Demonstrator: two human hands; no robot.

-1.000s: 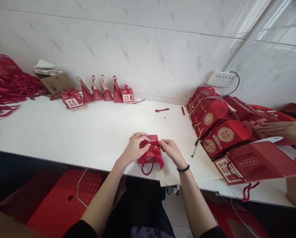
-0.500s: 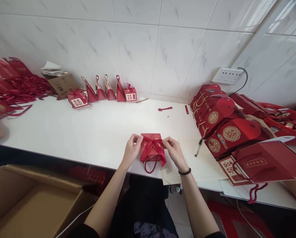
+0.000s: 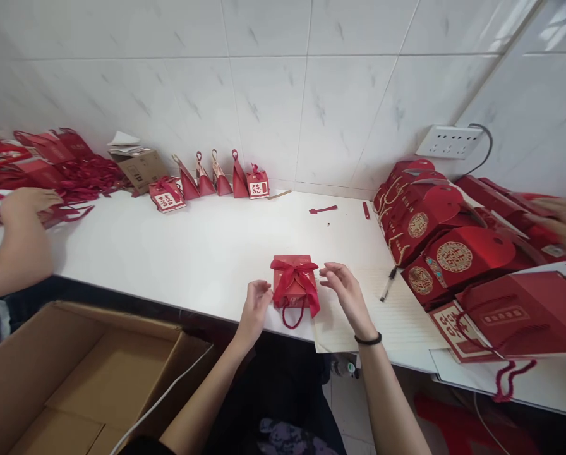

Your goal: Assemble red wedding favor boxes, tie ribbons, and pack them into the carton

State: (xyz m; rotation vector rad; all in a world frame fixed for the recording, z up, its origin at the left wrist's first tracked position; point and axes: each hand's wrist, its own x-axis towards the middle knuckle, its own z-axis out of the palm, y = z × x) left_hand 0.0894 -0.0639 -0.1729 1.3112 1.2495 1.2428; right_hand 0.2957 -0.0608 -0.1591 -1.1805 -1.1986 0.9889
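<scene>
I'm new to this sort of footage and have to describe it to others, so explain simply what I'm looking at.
There is no machine here: a person works with two bare hands, filmed by one camera worn on the head, looking forward and down. The left hand is close beside a small red box tied with a ribbon bow; whether it touches is hard to tell. The right hand, with a black band at its wrist, is open on the other side. Neither grips anything.

The box sits on a white table. A pen and larger red boxes lie to the right. A hand at far left belongs to someone else.
</scene>
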